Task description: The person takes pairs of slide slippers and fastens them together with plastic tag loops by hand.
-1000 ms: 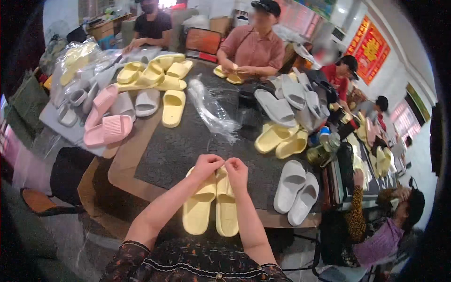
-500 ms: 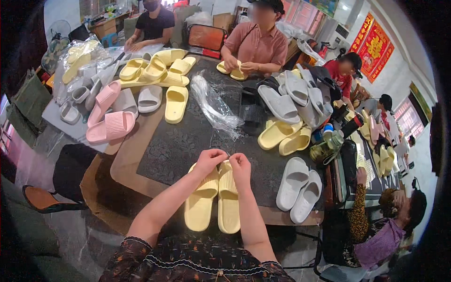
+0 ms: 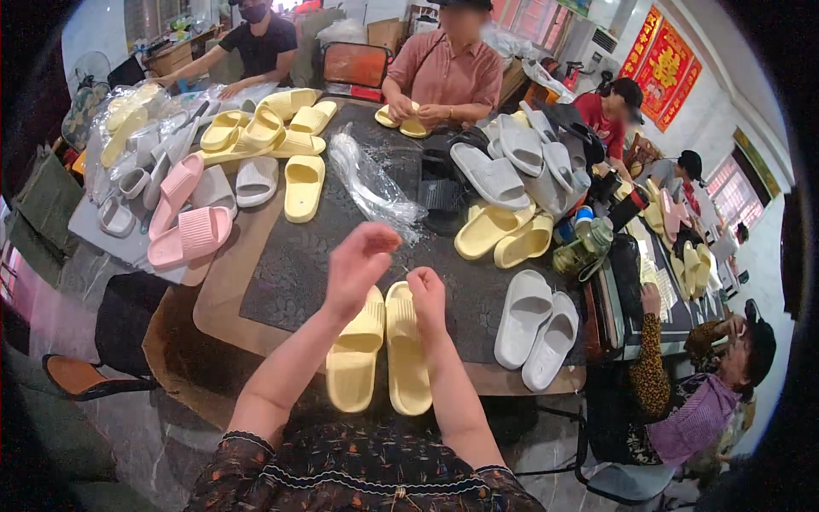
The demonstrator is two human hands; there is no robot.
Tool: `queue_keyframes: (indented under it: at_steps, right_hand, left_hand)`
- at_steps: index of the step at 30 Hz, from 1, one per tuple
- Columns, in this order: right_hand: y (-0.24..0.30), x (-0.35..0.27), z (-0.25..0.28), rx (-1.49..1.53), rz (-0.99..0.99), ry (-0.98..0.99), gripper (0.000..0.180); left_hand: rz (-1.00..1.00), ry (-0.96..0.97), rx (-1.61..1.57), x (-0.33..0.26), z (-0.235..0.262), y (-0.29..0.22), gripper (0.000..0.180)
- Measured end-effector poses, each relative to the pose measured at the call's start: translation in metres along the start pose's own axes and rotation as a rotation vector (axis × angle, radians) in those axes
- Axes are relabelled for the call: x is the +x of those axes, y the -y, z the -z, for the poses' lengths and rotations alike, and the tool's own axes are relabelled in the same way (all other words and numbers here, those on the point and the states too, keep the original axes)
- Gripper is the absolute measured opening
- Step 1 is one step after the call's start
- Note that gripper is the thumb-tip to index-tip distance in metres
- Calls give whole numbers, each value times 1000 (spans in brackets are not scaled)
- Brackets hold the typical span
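Observation:
A pair of yellow slide sandals [image 3: 409,367] lies side by side on the table's near edge, toes pointing away from me. My right hand [image 3: 427,299] is closed in a pinch over the toe of the right sandal, on a thin strand [image 3: 405,268] that barely shows. Raised above the left sandal [image 3: 351,375] is my left hand [image 3: 360,269], slightly blurred, its fingers loosely curved and apart from the strand. A clear plastic bundle of pale strands [image 3: 367,179] lies beyond my hands.
Grey slides [image 3: 522,317] lie to the right. Farther back are a heap of grey and yellow slides [image 3: 488,177], a bottle [image 3: 583,247] and black slides [image 3: 442,192]. Yellow slides [image 3: 304,188] and pink slides [image 3: 189,237] are on the left. Co-workers sit around the tables.
My left hand has let go at the sandal toes and lifted up and to the left. My right hand stays pinched by the right sandal. One co-worker at the back left has stretched out an arm.

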State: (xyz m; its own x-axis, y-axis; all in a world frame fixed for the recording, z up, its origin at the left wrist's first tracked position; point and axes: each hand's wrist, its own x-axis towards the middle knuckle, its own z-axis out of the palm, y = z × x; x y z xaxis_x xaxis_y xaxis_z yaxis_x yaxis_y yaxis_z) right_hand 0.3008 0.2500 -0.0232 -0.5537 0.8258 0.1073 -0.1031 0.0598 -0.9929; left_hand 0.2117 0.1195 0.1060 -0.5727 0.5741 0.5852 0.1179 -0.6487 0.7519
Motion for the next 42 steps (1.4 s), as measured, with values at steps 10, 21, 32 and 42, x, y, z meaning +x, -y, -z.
queue_keyframes:
  at_steps: [10,21,32,42]
  right_hand:
    - [-3,8,-1,-44,48,97,7]
    - [-2,1,-3,6,-34,92,10]
    - [-3,2,-3,40,-43,75,9]
    - [-7,3,2,7,-9,77,7]
  left_hand:
    - [-462,152,-717,-27,-33,-179,32]
    - [-507,120,-562,-31,-19,-188,30]
    - [-498,105,-502,-29,-16,-174,29]
    - [-502,95,-438,-27,-22,-166,29]
